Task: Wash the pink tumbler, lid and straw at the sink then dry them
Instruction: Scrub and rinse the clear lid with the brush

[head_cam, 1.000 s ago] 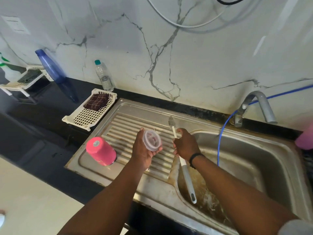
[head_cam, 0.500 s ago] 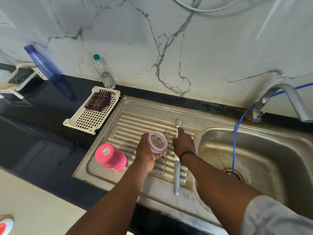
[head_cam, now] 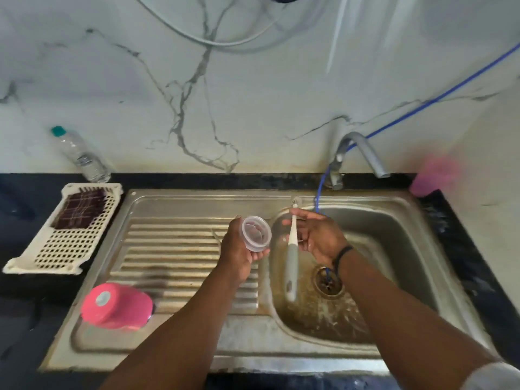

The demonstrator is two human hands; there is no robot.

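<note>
The pink tumbler (head_cam: 116, 306) stands upside down on the front left of the steel drainboard (head_cam: 174, 249). My left hand (head_cam: 237, 250) grips the clear lid (head_cam: 256, 233) above the drainboard's right edge, its open side facing me. My right hand (head_cam: 319, 235) is over the sink basin (head_cam: 394, 249). It pinches a white and grey bottle brush (head_cam: 292, 249) near its bristle end, and the handle hangs down toward me. A thin straw end (head_cam: 216, 235) shows on the drainboard just left of my left hand; the rest is hidden.
A white slotted basket (head_cam: 56, 249) holding a brown checked cloth sits left of the drainboard. A water bottle (head_cam: 81, 156) stands against the wall. The tap (head_cam: 363, 153) and a blue hose (head_cam: 320, 187) rise behind the basin, with a blurred pink object (head_cam: 433, 175) at right.
My right hand has lifted the brush off the drainboard and carried it right, over the basin. My left hand keeps the lid. The view has swung to the right.
</note>
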